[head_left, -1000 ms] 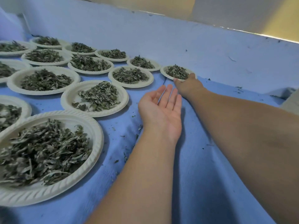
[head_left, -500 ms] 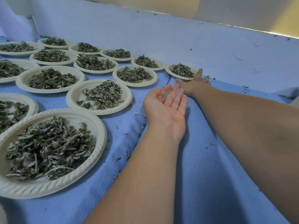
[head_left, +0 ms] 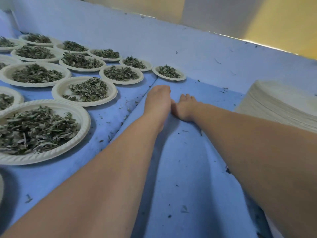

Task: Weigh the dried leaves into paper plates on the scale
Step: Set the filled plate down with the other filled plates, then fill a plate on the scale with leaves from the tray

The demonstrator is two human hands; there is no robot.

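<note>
Dried leaves [head_left: 36,129]: grey-green, crinkled narrow blades with paler undersides, lying in loose low heaps. Each heap sits in one of the paper plates [head_left: 84,117]. These are off-white, round and matte, with a fluted, ribbed rim. The plates lie in rows on my left, running away from me, with their rims touching or nearly so. The last plate [head_left: 169,79] of the far row sits at its right end and carries a small mound in its middle.

Left hand [head_left: 158,102]: palm down on the blue cloth [head_left: 180,169], near that last plate on my side of it, not touching it. The fingers lie together and stretched forward, tips dipping to the fabric. They are slack, with nothing in them.

Right hand [head_left: 186,107]: just beside the left, thumb sides together; whether they touch I cannot tell. The knuckles are raised and the fingers tucked under toward the cloth. The underside is hidden, so I cannot tell whether they pinch anything.

Both forearms are bare and reach in from the lower edge of view.

Cloth: soft, faintly napped, with a straight crease [head_left: 133,112] running from the last plate back toward me, between the plates and my left arm. Dark leaf crumbs [head_left: 184,208] speckle it, thickest along the crease.

On my right stands a pale stack [head_left: 274,103], rounded at the edge and finely lined down its side like many thin layers. At the back the same blue rises as a sloping backing [head_left: 154,40], lightly flecked. Above it is a smooth yellow panel [head_left: 283,23].
</note>
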